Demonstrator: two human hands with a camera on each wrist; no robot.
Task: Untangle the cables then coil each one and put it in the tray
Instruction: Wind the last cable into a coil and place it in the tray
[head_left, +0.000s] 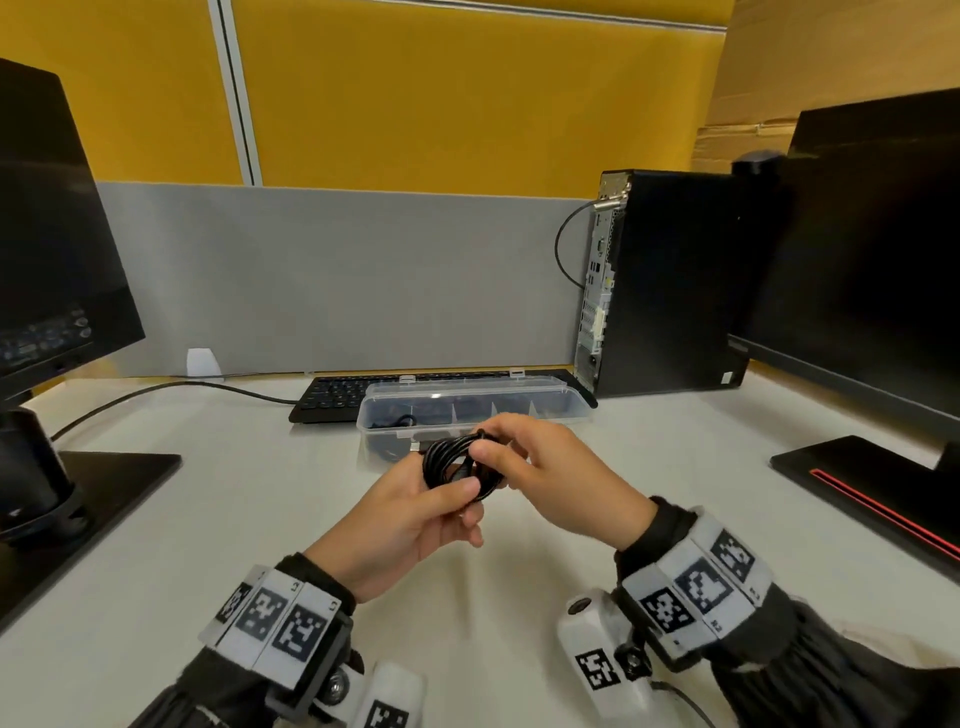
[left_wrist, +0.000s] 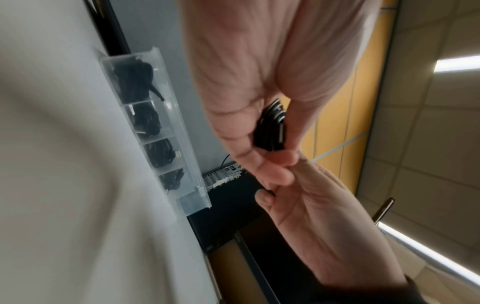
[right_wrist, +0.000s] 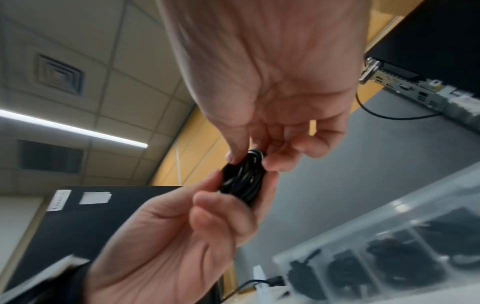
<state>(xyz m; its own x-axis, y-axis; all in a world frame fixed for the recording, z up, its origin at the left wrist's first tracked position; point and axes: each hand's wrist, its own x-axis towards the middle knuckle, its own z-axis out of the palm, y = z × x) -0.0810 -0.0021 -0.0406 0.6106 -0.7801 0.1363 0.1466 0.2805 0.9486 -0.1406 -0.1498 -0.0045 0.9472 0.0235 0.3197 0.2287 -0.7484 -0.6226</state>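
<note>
A person holds a coiled black cable (head_left: 460, 467) above a white counter (head_left: 208, 545), both hands meeting on the bundle. The left hand (head_left: 410, 519) has its grip clamped on the near side of the coil, thumb pressed over the loops and fingers curled beneath. The right hand (head_left: 545, 478) pinches the far, upper edge of the same coil between thumb and fingertips, its grip likewise closed on the cable. Just beyond the two grips, a clear plastic tray (head_left: 571, 410) sits on the counter with its lid open; the left wrist view shows four of its compartments each holding a black cable bundle (left_wrist: 135, 82), while an end compartment looks bare. A black keyboard (head_left: 332, 397) lies behind the tray, touching or nearly touching its far wall. Farther back and to the right of the grips stands a black computer tower (head_left: 675, 280). Dark monitors (head_left: 872, 249) flank the scene on both sides, in front of a grey divider (head_left: 337, 275).
</note>
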